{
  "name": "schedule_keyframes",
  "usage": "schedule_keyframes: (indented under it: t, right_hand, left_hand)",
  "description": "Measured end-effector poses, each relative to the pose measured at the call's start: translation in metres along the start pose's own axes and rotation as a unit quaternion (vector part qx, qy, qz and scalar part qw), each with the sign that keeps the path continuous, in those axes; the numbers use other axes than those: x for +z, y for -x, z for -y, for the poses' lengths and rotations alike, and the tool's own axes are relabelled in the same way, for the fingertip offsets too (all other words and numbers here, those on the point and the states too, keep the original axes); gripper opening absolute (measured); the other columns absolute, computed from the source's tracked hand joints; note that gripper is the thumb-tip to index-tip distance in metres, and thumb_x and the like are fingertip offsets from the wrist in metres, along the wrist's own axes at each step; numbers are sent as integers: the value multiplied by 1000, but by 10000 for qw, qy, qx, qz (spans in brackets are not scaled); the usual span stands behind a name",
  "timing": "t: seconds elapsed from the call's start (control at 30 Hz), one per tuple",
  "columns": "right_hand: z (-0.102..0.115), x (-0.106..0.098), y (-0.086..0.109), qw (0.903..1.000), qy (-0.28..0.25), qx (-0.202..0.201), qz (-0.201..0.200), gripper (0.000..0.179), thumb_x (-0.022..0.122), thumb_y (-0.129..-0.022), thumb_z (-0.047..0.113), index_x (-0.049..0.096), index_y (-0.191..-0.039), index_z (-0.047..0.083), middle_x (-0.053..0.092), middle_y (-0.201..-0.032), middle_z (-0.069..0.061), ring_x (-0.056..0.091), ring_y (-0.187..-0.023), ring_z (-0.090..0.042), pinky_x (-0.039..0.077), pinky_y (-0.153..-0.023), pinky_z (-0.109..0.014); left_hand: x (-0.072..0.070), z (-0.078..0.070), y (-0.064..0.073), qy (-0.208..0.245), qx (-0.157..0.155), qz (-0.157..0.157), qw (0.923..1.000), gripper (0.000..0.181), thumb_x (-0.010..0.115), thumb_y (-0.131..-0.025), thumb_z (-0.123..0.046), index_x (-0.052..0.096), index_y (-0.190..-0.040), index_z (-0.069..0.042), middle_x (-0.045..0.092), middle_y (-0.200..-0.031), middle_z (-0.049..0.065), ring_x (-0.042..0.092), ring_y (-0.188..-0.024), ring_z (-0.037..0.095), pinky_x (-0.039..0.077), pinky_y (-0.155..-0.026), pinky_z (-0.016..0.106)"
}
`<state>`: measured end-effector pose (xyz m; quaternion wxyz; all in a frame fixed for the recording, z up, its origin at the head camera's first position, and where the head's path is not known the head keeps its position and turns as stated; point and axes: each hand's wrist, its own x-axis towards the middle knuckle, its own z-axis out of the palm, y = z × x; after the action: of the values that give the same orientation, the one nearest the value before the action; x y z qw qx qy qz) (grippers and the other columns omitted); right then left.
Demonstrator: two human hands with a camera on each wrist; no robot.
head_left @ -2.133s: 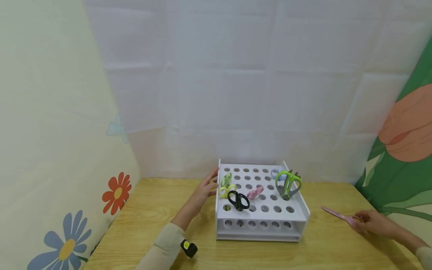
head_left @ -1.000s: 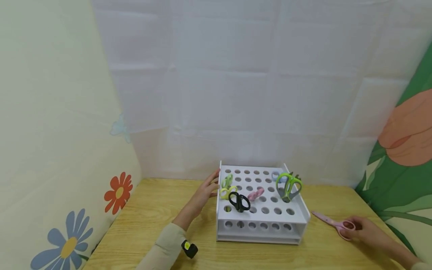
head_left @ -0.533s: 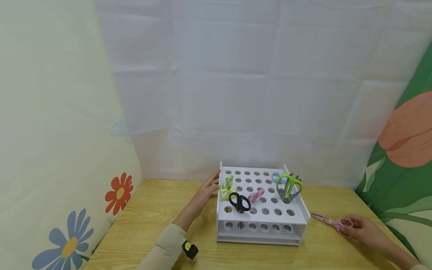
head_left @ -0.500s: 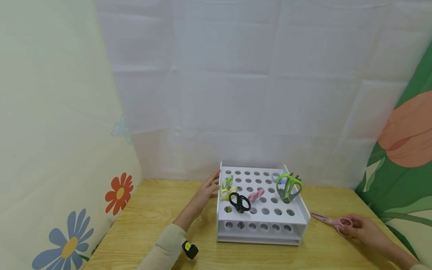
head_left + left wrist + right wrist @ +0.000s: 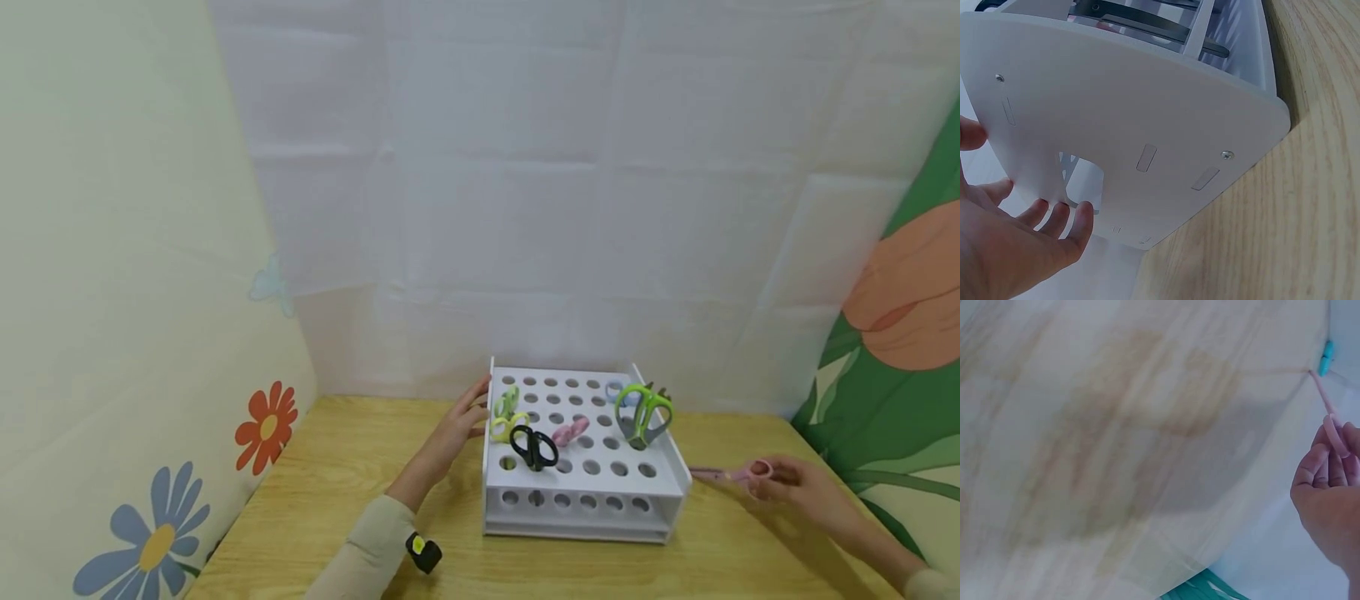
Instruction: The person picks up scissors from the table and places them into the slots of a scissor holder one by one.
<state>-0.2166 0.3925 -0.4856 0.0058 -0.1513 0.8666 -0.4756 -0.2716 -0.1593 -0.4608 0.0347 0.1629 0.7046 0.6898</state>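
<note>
A white tiered rack [image 5: 528,520] with rows of round holes stands on the wooden table. Outside its left side panel [image 5: 1097,112], my left hand [image 5: 453,431] lays its fingertips on the panel near a cut-out opening. My right hand [image 5: 807,490] pinches the handle loops of pink scissors [image 5: 738,476], whose blades point left toward the rack's right side. Black scissors [image 5: 534,447], yellow scissors [image 5: 509,427], light green scissors [image 5: 507,402], small pink scissors [image 5: 571,432], blue scissors [image 5: 615,389] and green-and-grey scissors [image 5: 642,413] stand in the rack's holes, handles up.
A white cloth [image 5: 555,208] hangs behind the table [image 5: 360,467]. Flower-patterned cloths [image 5: 150,292] flank it left and right. Near my left sleeve is a small black device [image 5: 423,552]. A small turquoise thing [image 5: 1325,358] shows in the right wrist view.
My right hand has brought the pink scissors left toward the rack, then raised the handles a little. The blades have swung to nearly level in the head view. My left hand stays put.
</note>
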Motion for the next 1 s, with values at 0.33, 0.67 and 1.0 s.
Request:
schedule_keyframes:
  t: [0.33,0.67,1.0]
  right_hand:
    - [30,-2,1,9984,281,350,-348,24,61,-103,8,63,-111,-15,73,-93,-13,70,-80,-13,59,-68,-34]
    - [62,3,6,9812,1689,-102,-931,20,67,-100,15,72,-109,-3,72,-85,-1,65,-73,-7,52,-59,-29]
    - [109,-10,9,9718,1676,-757,-1478,21,62,-104,14,69,-118,1,70,-85,0,64,-69,-9,45,-50,-28]
  left_hand:
    - [4,-2,-1,-95,-115,19,9999,67,50,-99,-17,29,-162,-18,27,-162,15,35,-142,35,43,-104,54]
    - [2,3,-1,-61,-105,17,9999,67,50,-100,-19,27,-163,-20,26,-163,11,33,-144,34,40,-105,56]
    - [-1,3,-1,87,-113,-8,9999,64,49,-103,-19,27,-163,-18,28,-164,11,33,-144,32,36,-108,57]
